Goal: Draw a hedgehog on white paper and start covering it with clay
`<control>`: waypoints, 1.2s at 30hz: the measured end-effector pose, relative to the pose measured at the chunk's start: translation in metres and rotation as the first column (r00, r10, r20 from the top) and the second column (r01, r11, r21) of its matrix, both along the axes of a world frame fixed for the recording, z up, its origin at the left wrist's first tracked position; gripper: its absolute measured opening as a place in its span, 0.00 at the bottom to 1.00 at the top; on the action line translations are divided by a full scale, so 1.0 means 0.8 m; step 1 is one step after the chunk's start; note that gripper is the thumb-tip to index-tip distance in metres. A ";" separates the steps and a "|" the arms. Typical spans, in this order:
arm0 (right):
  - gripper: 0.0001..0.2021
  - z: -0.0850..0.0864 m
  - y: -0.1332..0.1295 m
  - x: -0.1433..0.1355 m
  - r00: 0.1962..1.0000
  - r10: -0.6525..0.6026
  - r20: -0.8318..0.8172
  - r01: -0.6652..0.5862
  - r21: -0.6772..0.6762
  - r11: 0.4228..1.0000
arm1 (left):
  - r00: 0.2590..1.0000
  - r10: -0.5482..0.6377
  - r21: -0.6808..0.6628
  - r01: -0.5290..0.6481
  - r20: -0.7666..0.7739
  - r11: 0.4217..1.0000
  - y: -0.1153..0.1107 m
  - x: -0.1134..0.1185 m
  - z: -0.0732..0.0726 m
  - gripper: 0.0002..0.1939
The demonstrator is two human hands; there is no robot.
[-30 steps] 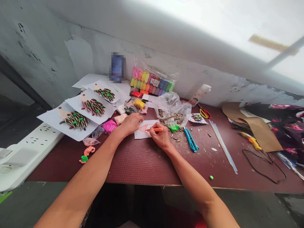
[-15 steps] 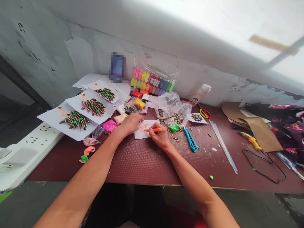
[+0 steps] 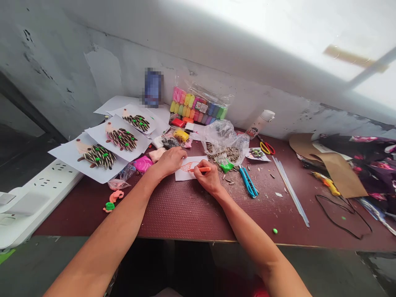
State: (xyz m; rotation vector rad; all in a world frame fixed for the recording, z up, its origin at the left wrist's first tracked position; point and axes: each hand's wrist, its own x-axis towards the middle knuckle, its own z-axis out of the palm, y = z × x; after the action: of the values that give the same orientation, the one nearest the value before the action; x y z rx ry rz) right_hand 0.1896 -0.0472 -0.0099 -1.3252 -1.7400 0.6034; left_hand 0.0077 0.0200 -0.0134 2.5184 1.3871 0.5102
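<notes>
A small white sheet of paper [image 3: 182,177] lies on the table in front of me, with an orange drawing [image 3: 187,166] on it. My right hand [image 3: 209,178] is closed around an orange marker [image 3: 204,169], whose tip touches the drawing. Resting at the paper's upper left edge, my left hand [image 3: 172,160] has its fingers stretched out and grips nothing. Beyond the right hand, sunflower seeds [image 3: 231,154] lie in and around a clear plastic bag [image 3: 221,131]. A lump of green clay [image 3: 227,166] sits beside them.
Hedgehog pictures made with seeds on white sheets [image 3: 120,175] are at left, near a power strip [image 3: 40,194]. A blue box cutter [image 3: 248,182], scissors [image 3: 266,147], glue sticks [image 3: 291,192] and a glue gun [image 3: 328,183] lie to the right. Behind are a clay pack [image 3: 198,106] and a bottle [image 3: 260,123].
Both hands stay nearly in place, the marker still on the drawing. No object has visibly been moved, taken or let go.
</notes>
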 end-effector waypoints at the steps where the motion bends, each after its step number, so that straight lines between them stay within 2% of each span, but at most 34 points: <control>1: 0.10 0.000 0.000 0.000 1.000 0.002 0.000 -0.002 -0.003 1.000 | 1.000 0.000 0.003 0.000 0.001 1.000 0.000 0.000 0.000 0.14; 19: 0.10 -0.001 0.000 -0.001 1.000 -0.010 0.003 0.010 0.014 1.000 | 1.000 0.002 0.000 -0.002 -0.029 1.000 0.001 0.000 -0.003 0.15; 26: 0.10 0.002 -0.001 -0.001 0.999 0.022 -0.027 -0.022 -0.001 1.000 | 1.000 -0.004 0.018 0.004 -0.028 1.000 0.002 -0.001 -0.004 0.15; 31: 0.11 0.005 0.000 0.003 0.994 -0.091 -0.058 0.094 0.042 0.995 | 0.999 0.014 0.006 -0.014 -0.036 1.000 0.000 0.001 -0.001 0.15; 36: 0.10 0.005 0.003 0.008 0.987 -0.159 0.007 0.158 0.081 0.984 | 0.999 0.002 0.002 -0.002 -0.049 1.000 0.000 0.001 0.002 0.14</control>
State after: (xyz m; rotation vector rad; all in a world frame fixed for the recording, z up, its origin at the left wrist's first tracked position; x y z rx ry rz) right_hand 0.1964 -0.0451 -0.0060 -1.3979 -1.6334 0.4323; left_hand 0.0085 0.0199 -0.0121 2.5474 1.4074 0.4538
